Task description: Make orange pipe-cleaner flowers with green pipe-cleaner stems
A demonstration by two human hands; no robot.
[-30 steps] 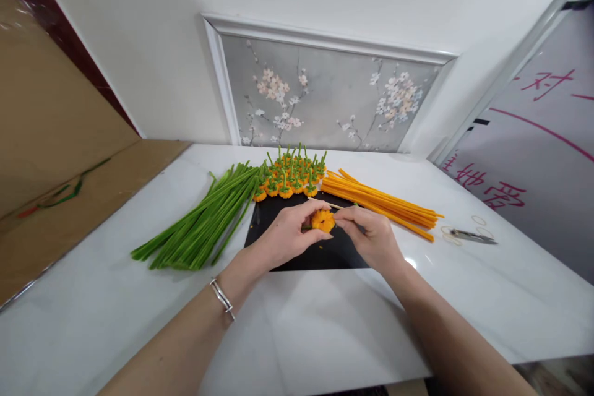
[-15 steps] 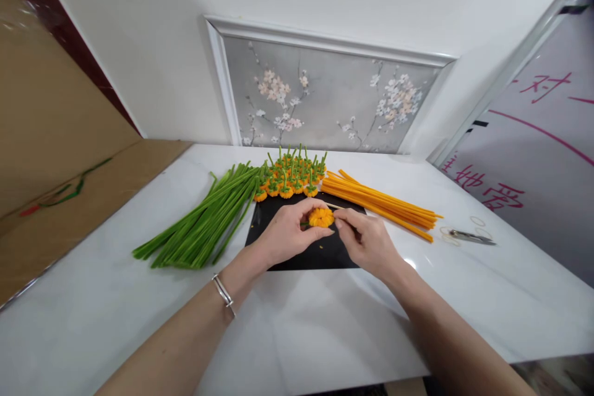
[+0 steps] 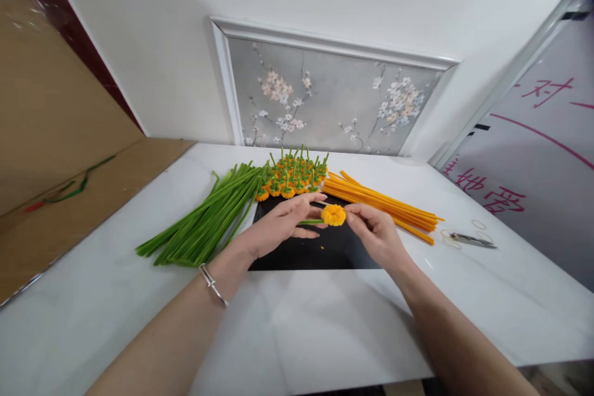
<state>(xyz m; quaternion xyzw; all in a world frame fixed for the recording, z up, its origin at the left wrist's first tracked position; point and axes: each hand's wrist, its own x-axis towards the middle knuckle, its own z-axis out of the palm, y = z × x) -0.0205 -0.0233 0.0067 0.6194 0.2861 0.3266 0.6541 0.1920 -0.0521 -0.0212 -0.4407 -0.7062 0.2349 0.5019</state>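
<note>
Above a black mat (image 3: 325, 255), my right hand (image 3: 375, 230) pinches the right edge of an orange fuzzy flower (image 3: 333, 215). A green stem (image 3: 310, 221) runs left from the flower, between the fingers of my left hand (image 3: 283, 223). The left fingers are spread apart, left of the flower. Behind the mat stand several finished orange flowers (image 3: 288, 192) with green stems pointing up. To the left lies a bundle of green fuzzy stems (image 3: 204, 219), to the right a bundle of orange ones (image 3: 383, 198).
Scissors (image 3: 473, 239) and thin rubber bands (image 3: 479, 224) lie on the right of the white table (image 3: 297, 334). Brown cardboard (image 3: 69, 117) stands at the left. A framed floral panel (image 3: 325, 99) is on the wall behind.
My left fingers have opened from around the flower. The flower has moved slightly right with my right hand, and more of its green stem shows.
</note>
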